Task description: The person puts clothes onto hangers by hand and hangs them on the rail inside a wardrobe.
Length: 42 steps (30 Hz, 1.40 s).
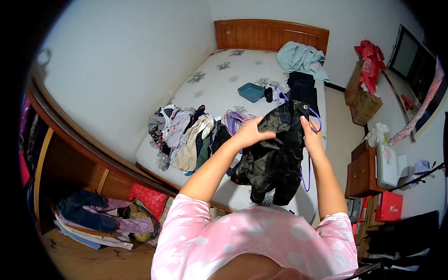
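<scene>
A pair of dark camouflage trousers (pixel 275 154) hangs in front of me over the near part of the bed, with a metal eyelet at the waistband. My right hand (pixel 311 133) is closed around the waistband's right side, thumb in front, together with a purple hanger (pixel 306 179). The hanger's thin frame shows beside and above the cloth. On the other side, my left hand (pixel 254 133) holds the trousers' left edge, its thumb across the front and its other fingers partly hidden by the fabric.
Crumpled clothes (pixel 186 133) and a bundle of purple hangers (pixel 235 120) lie on the bed (pixel 212 81). Beyond are a teal bin (pixel 251 92), folded dark clothes (pixel 302 88) and a light-blue cloth (pixel 301 58). An open wardrobe shelf (pixel 88 256) is at lower left; boxes (pixel 366 105) stand right.
</scene>
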Each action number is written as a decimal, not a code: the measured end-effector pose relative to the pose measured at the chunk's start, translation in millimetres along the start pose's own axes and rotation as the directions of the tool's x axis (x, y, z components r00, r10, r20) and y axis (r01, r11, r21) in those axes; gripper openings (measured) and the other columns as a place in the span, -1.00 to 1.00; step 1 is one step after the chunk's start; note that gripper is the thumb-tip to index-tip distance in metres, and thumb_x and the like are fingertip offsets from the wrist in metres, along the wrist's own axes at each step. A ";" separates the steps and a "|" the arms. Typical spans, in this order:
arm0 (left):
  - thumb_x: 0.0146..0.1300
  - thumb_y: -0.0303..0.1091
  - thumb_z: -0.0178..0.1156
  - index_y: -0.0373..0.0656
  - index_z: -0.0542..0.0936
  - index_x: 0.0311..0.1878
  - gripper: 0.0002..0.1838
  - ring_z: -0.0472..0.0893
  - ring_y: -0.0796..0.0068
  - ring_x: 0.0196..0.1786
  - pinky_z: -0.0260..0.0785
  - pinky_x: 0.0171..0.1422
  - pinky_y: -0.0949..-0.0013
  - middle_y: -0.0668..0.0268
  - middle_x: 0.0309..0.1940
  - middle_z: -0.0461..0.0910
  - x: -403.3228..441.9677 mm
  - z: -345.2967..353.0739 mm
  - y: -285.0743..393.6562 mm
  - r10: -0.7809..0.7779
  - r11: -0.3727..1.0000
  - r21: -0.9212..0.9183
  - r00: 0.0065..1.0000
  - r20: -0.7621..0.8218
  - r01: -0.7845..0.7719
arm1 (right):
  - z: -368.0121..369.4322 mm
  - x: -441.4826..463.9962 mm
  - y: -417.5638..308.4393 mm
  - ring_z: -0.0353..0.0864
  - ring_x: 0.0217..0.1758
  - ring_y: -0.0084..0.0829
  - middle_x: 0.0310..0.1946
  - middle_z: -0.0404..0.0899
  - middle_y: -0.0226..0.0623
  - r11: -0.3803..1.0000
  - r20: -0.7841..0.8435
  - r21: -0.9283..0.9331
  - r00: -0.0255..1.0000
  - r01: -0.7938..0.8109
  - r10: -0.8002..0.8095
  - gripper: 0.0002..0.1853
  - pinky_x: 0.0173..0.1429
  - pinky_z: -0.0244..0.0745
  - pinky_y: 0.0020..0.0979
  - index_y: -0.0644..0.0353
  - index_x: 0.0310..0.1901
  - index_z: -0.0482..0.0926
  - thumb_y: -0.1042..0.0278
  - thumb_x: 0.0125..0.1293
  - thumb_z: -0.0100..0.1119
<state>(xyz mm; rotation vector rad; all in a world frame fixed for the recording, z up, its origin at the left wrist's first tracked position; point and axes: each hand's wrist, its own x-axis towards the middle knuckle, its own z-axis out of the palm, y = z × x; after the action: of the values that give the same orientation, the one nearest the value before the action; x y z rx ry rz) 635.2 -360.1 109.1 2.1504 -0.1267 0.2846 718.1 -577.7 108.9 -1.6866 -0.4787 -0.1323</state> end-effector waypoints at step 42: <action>-0.05 -0.68 -0.03 -0.32 0.51 -0.05 -0.59 0.55 0.56 -0.18 0.38 0.01 0.48 0.34 -0.20 0.59 -49.9 -38.2 0.3 -0.327 0.763 -0.571 0.943 0.063 0.302 | -79.1 -51.8 24.2 0.26 -0.54 -0.73 -0.60 0.41 -0.58 0.953 0.529 0.163 0.838 -0.256 0.134 -0.80 -0.47 0.16 -0.64 0.20 -0.18 0.66 0.43 0.13 0.24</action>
<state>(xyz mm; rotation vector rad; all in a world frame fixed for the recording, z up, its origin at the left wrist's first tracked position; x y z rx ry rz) 581.0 -329.5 117.5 1.5212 0.1609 0.0729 694.9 -668.7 82.5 -1.5207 -0.6840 0.5253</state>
